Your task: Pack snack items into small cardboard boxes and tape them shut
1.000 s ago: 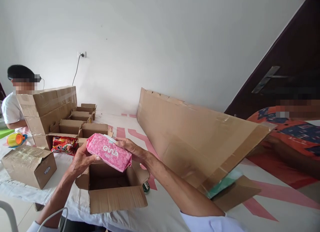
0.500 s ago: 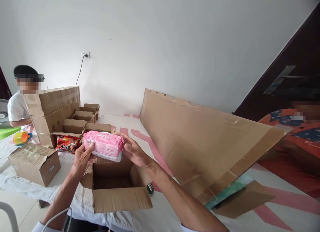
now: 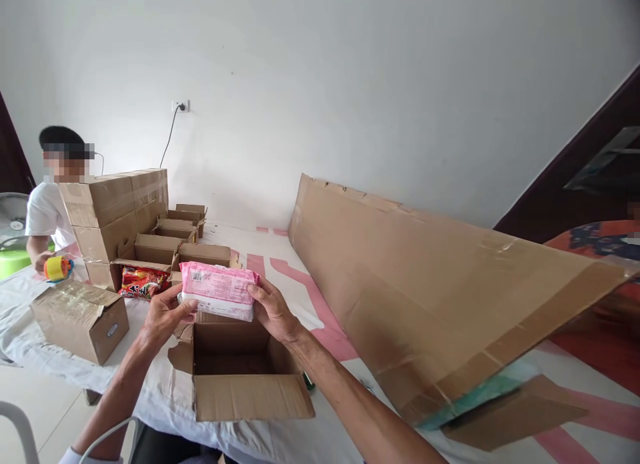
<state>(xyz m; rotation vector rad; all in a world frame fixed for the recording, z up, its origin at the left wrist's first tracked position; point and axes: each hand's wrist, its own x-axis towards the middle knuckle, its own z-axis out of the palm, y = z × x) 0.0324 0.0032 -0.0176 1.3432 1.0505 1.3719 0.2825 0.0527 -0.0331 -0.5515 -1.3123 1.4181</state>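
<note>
One open carton (image 3: 255,399) stands nearest you on the cloth-covered surface (image 3: 160,391), near flap folded outward. A small green item (image 3: 309,382), mostly hidden, sits at its right side by your forearm. Above the carton's far edge, held up: a pink-and-white packet (image 3: 219,292), printed barcode side facing you. Your left grip (image 3: 167,312) grasps its left end, thumb on the lower front; your right grip (image 3: 274,312) grasps its right end, thumb on the front. Packet spans the gap between the two, roughly level; fingers behind it are largely hidden.

To your left, a taped carton (image 3: 80,321) bearing a label. Beyond it, a red packet (image 3: 143,282) against one of several open cartons (image 3: 204,254), with stacked cartons (image 3: 103,244) alongside. To your right, a large cardboard panel (image 3: 425,297) stands tilted. Past the stack, a co-worker in white (image 3: 46,214) has a hand at a yellow-and-orange object (image 3: 58,269). Farthest: wall socket (image 3: 181,106), plug and cord attached.
</note>
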